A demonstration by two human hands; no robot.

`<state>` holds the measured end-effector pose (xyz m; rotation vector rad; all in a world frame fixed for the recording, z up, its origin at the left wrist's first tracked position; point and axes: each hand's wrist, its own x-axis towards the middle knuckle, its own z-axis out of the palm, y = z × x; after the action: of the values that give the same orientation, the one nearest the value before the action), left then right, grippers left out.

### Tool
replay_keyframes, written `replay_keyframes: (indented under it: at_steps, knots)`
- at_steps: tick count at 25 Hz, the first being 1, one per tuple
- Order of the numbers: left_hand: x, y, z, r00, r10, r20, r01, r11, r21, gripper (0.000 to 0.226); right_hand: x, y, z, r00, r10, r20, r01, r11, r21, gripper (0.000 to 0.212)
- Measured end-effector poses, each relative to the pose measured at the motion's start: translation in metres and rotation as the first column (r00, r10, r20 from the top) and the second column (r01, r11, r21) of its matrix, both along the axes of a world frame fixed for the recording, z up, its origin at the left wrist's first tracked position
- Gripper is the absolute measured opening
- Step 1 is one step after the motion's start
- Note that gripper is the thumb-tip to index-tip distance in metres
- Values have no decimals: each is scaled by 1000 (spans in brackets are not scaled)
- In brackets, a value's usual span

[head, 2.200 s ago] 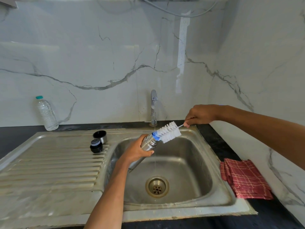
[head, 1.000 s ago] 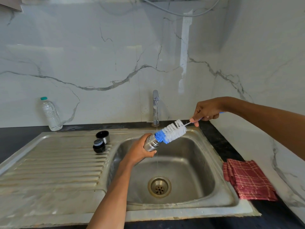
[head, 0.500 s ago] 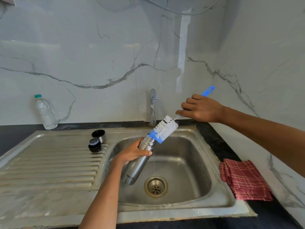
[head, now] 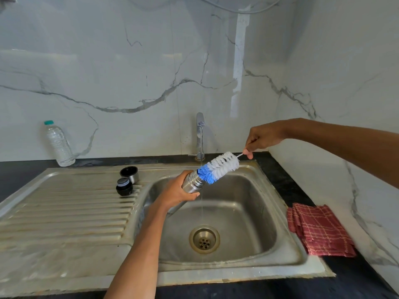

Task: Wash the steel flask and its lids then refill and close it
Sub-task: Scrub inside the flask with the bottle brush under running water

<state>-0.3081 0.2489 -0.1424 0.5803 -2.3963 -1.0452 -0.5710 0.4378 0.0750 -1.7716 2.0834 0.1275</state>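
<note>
While thin stream ran from tap at frame centre, left hand gripped steel flask tilted over sink, mouth toward upper right. Right hand pinched wire stem of bottle brush, blue tip at flask mouth, white bristles outside. Two lids sat on drainboard, left of centre. Risks, judged: wet flask slipping from grip; thin stem bending if pushed off-axis; bristles flicking water toward red cloth at right.

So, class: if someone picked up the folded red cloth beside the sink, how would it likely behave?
The red cloth would probably flop and unfold, since it lies in loose folded layers. Likely light; it looks thin. Unlikely to roll or slide, lying flat on the counter.
</note>
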Motion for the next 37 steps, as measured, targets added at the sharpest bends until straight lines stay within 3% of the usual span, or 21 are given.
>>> replay_keyframes:
  at_steps: [3,6,10,12,13,15,17,20,22,23,25,26,28,30,34,36,37]
  knots:
    - [-3,7,1,1000,6,-23,-7,999,-44,69,-6,8,12,970,-201,139,181,973,146,39]
    - [-7,11,4,999,9,-30,-11,999,-46,68,-9,15,16,945,-299,132,270,941,204,36]
    - [-9,15,15,998,-9,58,11,999,-46,63,-14,21,6,978,-205,-23,205,979,-6,36]
    - [-11,16,27,996,-10,88,16,998,-62,63,-16,32,0,951,-122,-283,59,974,-220,29]
    - [-11,17,35,996,-12,90,18,998,-65,63,-17,40,-3,890,-59,-452,-123,924,-362,23]
    - [-9,16,55,995,-13,100,21,997,-79,65,-23,50,-7,731,7,-682,-511,667,-542,16]
    - [-3,13,75,994,-3,107,15,994,-113,65,-21,55,-2,615,9,-789,-693,484,-534,16]
    - [16,8,106,993,3,117,18,984,-179,66,-12,57,7,548,-13,-837,-750,435,-498,24]
    - [33,2,125,989,15,148,19,974,-226,67,0,60,9,614,-19,-789,-695,460,-553,38]
    - [42,-1,132,985,28,172,16,968,-249,69,10,59,9,695,19,-719,-630,498,-596,43]
    - [62,-6,140,977,63,206,-1,958,-288,70,35,51,12,907,100,-408,-358,694,-625,44]
    - [72,-9,140,973,82,214,-13,953,-303,69,44,45,14,975,94,-203,-195,800,-567,40]
    - [93,-11,134,970,110,218,-37,949,-314,69,59,34,16,987,15,159,48,922,-384,37]
    - [108,-10,127,968,124,218,-49,946,-322,69,65,29,14,930,-90,357,168,966,-196,39]
    - [132,-15,121,965,155,213,-80,943,-323,68,82,18,3,915,-141,378,186,979,-87,38]
    - [146,-21,119,957,163,242,-81,945,-318,68,91,11,-9,966,-58,252,122,962,-246,31]
    - [152,-24,117,954,172,247,-89,945,-315,68,92,7,-18,995,12,97,28,917,-399,27]
